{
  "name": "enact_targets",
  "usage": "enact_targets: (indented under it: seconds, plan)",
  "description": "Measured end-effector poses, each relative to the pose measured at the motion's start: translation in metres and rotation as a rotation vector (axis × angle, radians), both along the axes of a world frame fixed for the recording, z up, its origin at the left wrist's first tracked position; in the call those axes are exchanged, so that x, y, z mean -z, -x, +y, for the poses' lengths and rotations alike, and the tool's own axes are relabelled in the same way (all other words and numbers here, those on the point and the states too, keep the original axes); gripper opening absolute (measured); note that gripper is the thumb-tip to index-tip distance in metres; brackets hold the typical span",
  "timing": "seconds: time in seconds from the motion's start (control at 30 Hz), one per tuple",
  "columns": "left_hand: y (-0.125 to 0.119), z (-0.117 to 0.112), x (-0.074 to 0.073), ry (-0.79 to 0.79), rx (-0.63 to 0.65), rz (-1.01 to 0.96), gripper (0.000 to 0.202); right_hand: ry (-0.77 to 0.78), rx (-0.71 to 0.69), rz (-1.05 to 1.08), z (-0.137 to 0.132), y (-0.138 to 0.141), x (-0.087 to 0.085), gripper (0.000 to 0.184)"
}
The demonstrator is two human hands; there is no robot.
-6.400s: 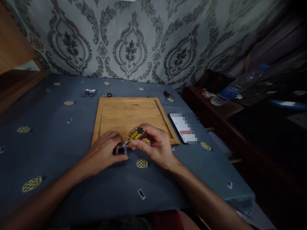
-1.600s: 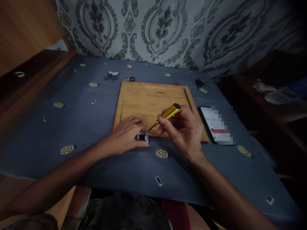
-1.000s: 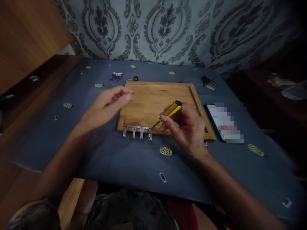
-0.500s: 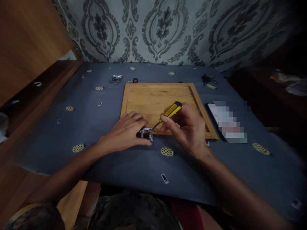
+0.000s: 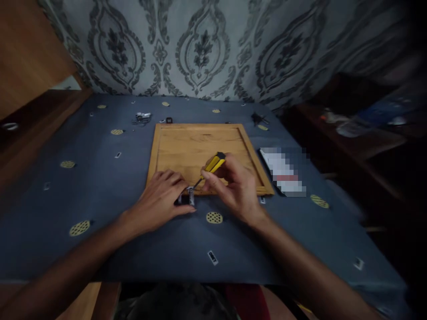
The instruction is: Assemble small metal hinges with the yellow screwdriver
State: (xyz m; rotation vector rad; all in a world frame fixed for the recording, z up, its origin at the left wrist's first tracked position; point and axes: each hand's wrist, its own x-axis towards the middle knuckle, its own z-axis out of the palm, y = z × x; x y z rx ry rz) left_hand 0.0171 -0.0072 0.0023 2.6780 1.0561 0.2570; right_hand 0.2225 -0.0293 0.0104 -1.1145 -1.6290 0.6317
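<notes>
A framed wooden panel lies flat on the cloth-covered table. At its near edge sits a shiny metal hinge, partly hidden by my left hand. That hand is closed on the hinge, fingers resting over the panel's near-left corner and thumb along the hinge's near side. In my right hand is a yellow and black screwdriver, gripped by its handle and slanting down to the left. Its tip meets the hinge near the panel edge; the screw there is too small to make out.
To the panel's right lies a phone, its screen blurred out. Loose metal hardware and a small dark square object sit at the back left. A dark object lies back right. A wooden cabinet borders the left.
The camera view has swung right, so everything appears further left and slightly lower. Both hands keep their holds, and the screwdriver tip stays at the hinge.
</notes>
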Motion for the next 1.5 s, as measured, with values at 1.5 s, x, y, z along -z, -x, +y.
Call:
enact_targets:
  seconds: [1.5]
  plan:
    - [-0.003,0.002,0.000,0.085,-0.020,-0.053,0.036,-0.039,0.101,0.152,-0.009,0.003,-0.005,0.017]
